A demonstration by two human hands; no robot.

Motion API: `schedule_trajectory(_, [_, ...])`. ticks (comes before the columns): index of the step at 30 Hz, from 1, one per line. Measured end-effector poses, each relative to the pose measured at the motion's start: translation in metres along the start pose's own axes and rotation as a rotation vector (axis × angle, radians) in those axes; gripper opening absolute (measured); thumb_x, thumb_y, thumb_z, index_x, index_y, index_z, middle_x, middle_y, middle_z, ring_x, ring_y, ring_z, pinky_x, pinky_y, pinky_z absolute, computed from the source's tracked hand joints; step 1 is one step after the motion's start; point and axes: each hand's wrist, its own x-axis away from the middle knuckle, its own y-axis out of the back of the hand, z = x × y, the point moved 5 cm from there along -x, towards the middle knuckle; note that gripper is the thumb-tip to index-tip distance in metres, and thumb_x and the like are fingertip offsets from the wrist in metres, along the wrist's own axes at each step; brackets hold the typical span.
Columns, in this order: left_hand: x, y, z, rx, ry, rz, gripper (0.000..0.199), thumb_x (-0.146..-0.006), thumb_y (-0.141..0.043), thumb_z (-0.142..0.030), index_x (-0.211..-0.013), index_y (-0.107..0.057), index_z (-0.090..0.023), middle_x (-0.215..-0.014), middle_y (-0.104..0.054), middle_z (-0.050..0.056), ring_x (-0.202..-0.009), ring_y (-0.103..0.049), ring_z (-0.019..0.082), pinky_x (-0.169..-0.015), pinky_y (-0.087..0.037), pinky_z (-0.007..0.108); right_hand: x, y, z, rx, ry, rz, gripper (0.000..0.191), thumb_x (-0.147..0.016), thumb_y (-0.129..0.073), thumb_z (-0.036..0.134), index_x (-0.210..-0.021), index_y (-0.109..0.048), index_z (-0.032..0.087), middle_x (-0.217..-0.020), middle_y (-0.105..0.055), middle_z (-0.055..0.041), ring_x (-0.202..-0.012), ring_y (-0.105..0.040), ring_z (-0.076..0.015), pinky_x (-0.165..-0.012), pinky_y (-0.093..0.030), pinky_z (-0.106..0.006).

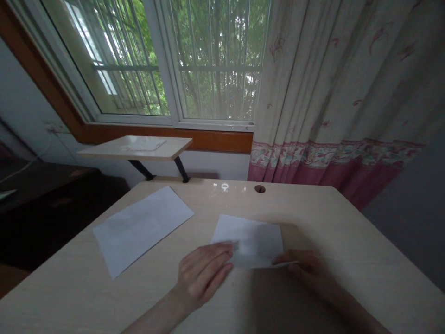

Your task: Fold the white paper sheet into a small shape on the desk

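Here at lower centre, the small white sheet (257, 239) is pinched near its right corner by the grip of the right hand (311, 269)! The left hand (200, 273) covers its left edge, pinching or merely resting, I can't tell, while another sheet (142, 229) lies left of centre on the surface (219, 313).

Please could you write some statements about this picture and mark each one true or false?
1. The left hand and the right hand are both at one paper. True.
2. A second paper lies to the right of both hands. False: the second paper lies to their left.
3. The curtain hangs to the right of the window frame. True.
4. The hole in the desk is square. False: the hole is round.
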Motion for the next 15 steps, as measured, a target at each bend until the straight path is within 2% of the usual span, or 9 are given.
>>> schedule_trajectory(3, [0.003, 0.006, -0.002, -0.099, 0.012, -0.088, 0.021, -0.091, -0.056, -0.015, -0.11, -0.063, -0.014, -0.105, -0.073, 0.009, -0.109, -0.062, 0.024, -0.098, -0.043, 0.042, 0.002, 0.002, -0.01, 0.061, -0.103, -0.121, 0.055, -0.09, -0.043, 0.066, -0.072, -0.072, 0.022, -0.067, -0.066, -0.0036, -0.063, -0.06, -0.0197, -0.066, -0.05, -0.033])
schedule_trajectory(5, [0.005, 0.01, -0.003, -0.129, 0.035, -0.178, 0.018, -0.09, -0.055, -0.015, -0.106, -0.063, -0.015, -0.1, -0.073, 0.008, -0.105, -0.062, 0.023, -0.101, -0.037, 0.045, 0.003, 0.004, -0.017, 0.07, -0.151, -0.206, 0.061, -0.087, -0.045, 0.069, -0.051, -0.057, 0.021, -0.051, -0.05, 0.0003, -0.051, -0.049, -0.0154, -0.055, -0.043, -0.028])
schedule_trajectory(7, [0.007, 0.012, -0.005, -0.123, 0.045, -0.261, 0.012, -0.088, -0.056, -0.014, -0.099, -0.062, -0.015, -0.093, -0.072, 0.006, -0.1, -0.061, 0.021, -0.102, -0.035, 0.043, 0.003, 0.006, -0.021, 0.043, -0.188, -0.261, 0.063, -0.086, -0.045, 0.07, -0.047, -0.046, 0.02, -0.048, -0.042, 0.002, -0.048, -0.043, -0.0137, -0.049, -0.037, -0.026])
schedule_trajectory(10, [0.009, 0.012, -0.007, -0.115, 0.033, -0.324, 0.01, -0.085, -0.057, -0.01, -0.091, -0.061, -0.017, -0.087, -0.069, 0.003, -0.095, -0.059, 0.018, -0.101, -0.035, 0.04, 0.0, 0.009, -0.021, 0.007, -0.237, -0.305, 0.057, -0.089, -0.043, 0.066, -0.057, -0.051, 0.02, -0.056, -0.05, 0.0005, -0.055, -0.049, -0.0155, -0.052, -0.039, -0.026])
schedule_trajectory(12, [0.008, 0.006, -0.007, -0.079, -0.022, -0.261, 0.013, -0.087, -0.053, -0.008, -0.092, -0.061, -0.017, -0.087, -0.069, 0.003, -0.094, -0.059, 0.017, -0.098, -0.039, 0.038, -0.002, 0.012, -0.019, 0.02, -0.257, -0.333, 0.052, -0.091, -0.043, 0.063, -0.064, -0.057, 0.02, -0.063, -0.058, -0.0017, -0.064, -0.057, -0.0187, -0.061, -0.046, -0.028])
schedule_trajectory(15, [0.007, -0.012, -0.007, 0.039, -0.096, 0.005, 0.021, -0.091, -0.043, -0.01, -0.1, -0.062, -0.014, -0.096, -0.07, 0.007, -0.097, -0.06, 0.018, -0.092, -0.046, 0.034, -0.003, 0.015, -0.021, 0.051, -0.249, -0.376, 0.043, -0.093, -0.045, 0.057, -0.081, -0.067, 0.022, -0.081, -0.069, -0.0065, -0.084, -0.064, -0.0255, -0.08, -0.052, -0.038])
